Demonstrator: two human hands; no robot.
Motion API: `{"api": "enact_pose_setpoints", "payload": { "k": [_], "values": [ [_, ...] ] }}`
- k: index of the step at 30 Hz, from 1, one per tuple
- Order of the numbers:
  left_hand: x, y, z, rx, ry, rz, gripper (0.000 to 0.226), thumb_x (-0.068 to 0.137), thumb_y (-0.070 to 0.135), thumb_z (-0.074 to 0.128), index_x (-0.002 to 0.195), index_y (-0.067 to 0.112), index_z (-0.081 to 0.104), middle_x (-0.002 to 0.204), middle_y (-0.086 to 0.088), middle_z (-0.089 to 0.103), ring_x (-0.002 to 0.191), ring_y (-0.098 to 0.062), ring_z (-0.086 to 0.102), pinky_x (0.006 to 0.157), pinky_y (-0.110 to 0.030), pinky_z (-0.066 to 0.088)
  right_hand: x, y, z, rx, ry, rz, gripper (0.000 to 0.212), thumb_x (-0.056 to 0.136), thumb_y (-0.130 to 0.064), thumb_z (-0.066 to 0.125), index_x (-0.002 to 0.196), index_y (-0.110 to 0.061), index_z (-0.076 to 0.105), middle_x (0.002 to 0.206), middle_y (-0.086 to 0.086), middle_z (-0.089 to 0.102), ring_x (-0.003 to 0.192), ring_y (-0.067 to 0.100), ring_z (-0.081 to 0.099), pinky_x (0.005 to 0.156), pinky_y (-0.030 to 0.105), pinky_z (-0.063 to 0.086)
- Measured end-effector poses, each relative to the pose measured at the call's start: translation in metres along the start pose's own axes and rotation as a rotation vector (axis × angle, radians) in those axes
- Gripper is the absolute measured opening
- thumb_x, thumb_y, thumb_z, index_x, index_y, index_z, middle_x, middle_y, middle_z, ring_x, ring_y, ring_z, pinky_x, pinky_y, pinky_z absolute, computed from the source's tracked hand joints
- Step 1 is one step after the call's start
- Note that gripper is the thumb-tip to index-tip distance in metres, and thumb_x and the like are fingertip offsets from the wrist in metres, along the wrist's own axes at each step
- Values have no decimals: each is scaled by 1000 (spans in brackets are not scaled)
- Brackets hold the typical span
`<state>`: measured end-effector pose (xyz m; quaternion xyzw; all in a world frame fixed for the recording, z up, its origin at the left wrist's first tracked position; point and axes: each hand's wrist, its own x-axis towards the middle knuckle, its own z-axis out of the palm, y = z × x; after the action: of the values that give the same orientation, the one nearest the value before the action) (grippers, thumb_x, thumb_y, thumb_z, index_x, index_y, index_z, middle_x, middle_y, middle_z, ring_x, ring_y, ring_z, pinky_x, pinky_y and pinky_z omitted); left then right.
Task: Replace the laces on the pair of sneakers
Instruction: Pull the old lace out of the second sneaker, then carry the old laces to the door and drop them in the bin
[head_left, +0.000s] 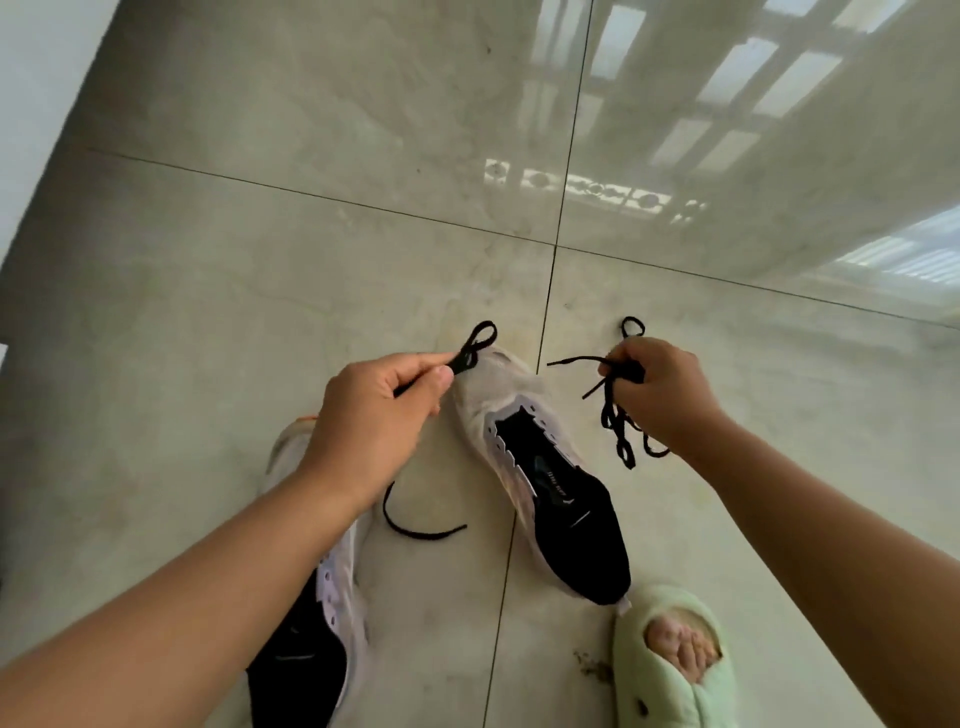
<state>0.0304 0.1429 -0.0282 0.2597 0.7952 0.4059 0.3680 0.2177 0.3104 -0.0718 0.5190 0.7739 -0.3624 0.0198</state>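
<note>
Two white sneakers with black insides stand on the tiled floor with no laces in their eyelets. One sneaker (545, 467) is in the middle, toe pointing away. The other sneaker (322, 597) lies lower left, partly hidden under my left forearm. My left hand (374, 415) pinches a folded black lace (472, 345) above the middle sneaker's toe; its tail (415, 530) curls on the floor below my wrist. My right hand (660, 389) grips a second bunched black lace (618, 415), whose loops dangle to the right of the middle sneaker.
A foot in a pale green slipper (675, 670) stands at the bottom right, close to the middle sneaker's heel. Some dirt specks (592, 667) lie beside it. The floor (260, 260) is glossy beige tile with dark grout lines and window reflections.
</note>
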Motion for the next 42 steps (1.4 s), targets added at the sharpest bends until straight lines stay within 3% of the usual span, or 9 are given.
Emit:
{"api": "enact_pose_setpoints", "payload": {
  "k": [4, 8, 11, 14, 17, 22, 26, 35, 42],
  "values": [
    [-24, 41, -21, -165, 190, -249, 9, 91, 23, 57, 85, 17, 60, 65, 4, 61, 43, -2, 43, 53, -20, 39, -27, -64, -44, 65, -24, 28, 21, 77, 1, 51, 81, -15, 64, 74, -5, 56, 67, 19, 55, 56, 22, 40],
    [-60, 116, -55, -458, 301, -514, 11, 94, 19, 48, 86, 13, 51, 69, -3, 61, 47, -13, 39, 54, -28, 36, -84, -143, -96, 254, -69, 106, 25, 75, 1, 51, 71, -22, 61, 71, -6, 59, 61, 15, 58, 47, 16, 40],
    [-95, 194, -79, -541, 325, -545, 12, 92, 10, 49, 82, 15, 53, 74, -5, 63, 50, -11, 46, 53, -24, 40, -133, -206, -141, 444, -104, 215, 25, 77, -1, 50, 72, -23, 60, 71, -1, 61, 62, 18, 60, 46, 22, 40],
    [-132, 275, -99, -602, 342, -564, 14, 89, 3, 55, 83, 15, 58, 84, -8, 67, 67, -14, 62, 66, -30, 51, -180, -270, -191, 607, -129, 267, 21, 82, -2, 48, 82, -19, 61, 79, 8, 65, 66, 22, 61, 55, 32, 50],
    [-165, 355, -119, -670, 348, -581, 14, 86, 1, 60, 81, 15, 61, 82, -9, 69, 75, -20, 64, 76, -38, 53, -220, -326, -249, 735, -134, 253, 23, 85, -6, 46, 89, -23, 61, 86, 2, 66, 75, 17, 63, 61, 28, 50],
    [-205, 477, -143, -750, 310, -538, 17, 83, -5, 60, 78, 10, 64, 72, -9, 69, 63, -19, 66, 55, -25, 54, -267, -381, -354, 873, -164, 185, 28, 85, -8, 47, 99, -27, 62, 92, -2, 68, 80, 13, 66, 65, 25, 54],
    [-226, 569, -143, -815, 187, -525, 19, 84, -6, 58, 75, 10, 65, 59, -3, 69, 52, -12, 66, 44, -17, 49, -285, -386, -443, 868, -158, 72, 25, 87, -7, 51, 96, -28, 60, 88, -1, 68, 79, 11, 63, 69, 26, 52],
    [-251, 682, -88, -318, 45, -138, 27, 86, 3, 56, 84, 26, 69, 81, 9, 71, 75, 1, 64, 68, -17, 50, -299, -324, -590, 810, 53, 53, 35, 79, 8, 46, 88, -22, 61, 75, -4, 65, 55, -1, 52, 48, 10, 39],
    [-222, 705, -70, -142, 49, -145, 23, 88, 8, 54, 88, 28, 65, 85, 2, 66, 79, -15, 60, 70, -27, 50, -280, -257, -680, 854, 139, 174, 29, 82, 0, 49, 92, -24, 62, 81, 5, 65, 56, 11, 49, 48, 19, 36]
  ]
}}
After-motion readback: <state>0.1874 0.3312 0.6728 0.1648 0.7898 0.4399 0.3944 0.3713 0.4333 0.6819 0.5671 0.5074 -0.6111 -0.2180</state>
